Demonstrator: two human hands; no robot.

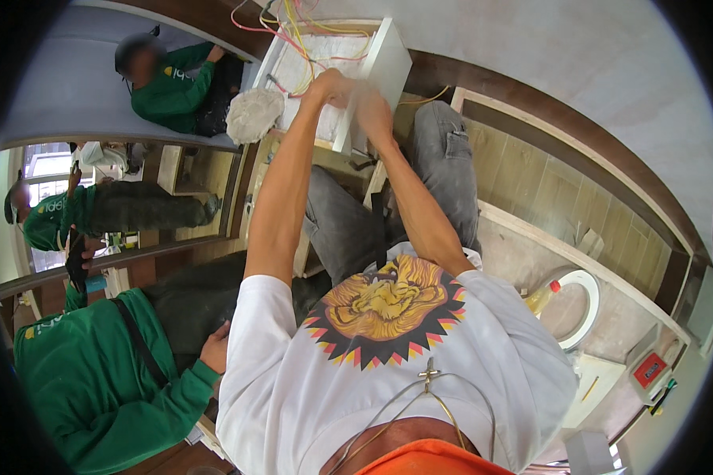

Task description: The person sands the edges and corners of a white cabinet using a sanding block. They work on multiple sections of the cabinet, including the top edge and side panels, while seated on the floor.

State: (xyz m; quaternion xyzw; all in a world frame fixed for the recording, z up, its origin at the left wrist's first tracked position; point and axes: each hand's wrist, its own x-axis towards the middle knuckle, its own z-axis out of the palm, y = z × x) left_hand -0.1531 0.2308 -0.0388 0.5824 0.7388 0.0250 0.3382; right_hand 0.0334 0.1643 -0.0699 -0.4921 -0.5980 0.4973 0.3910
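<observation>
Both my arms reach forward over a white box-like unit point(384, 67) with a whitish, rough-looking inside. My left hand point(333, 87) is curled closed above it; whatever its fingers may hold is hidden. Close beside it, my right hand point(372, 111) is smeared by motion near the unit's side panel, so its fingers do not show. Loose yellow and red wires point(297, 32) hang over the far part of the unit. A pale, rounded, crumpled-looking piece point(255, 115) lies at its left, next to my left forearm.
A person in a green top point(95, 380) is close on my left, with a hand point(215, 348) near my left sleeve. More green-clad figures show farther left. On the right are a wooden frame point(570, 131), a red-capped bottle point(541, 299), a white ring point(588, 313) and a red-and-white box point(650, 370).
</observation>
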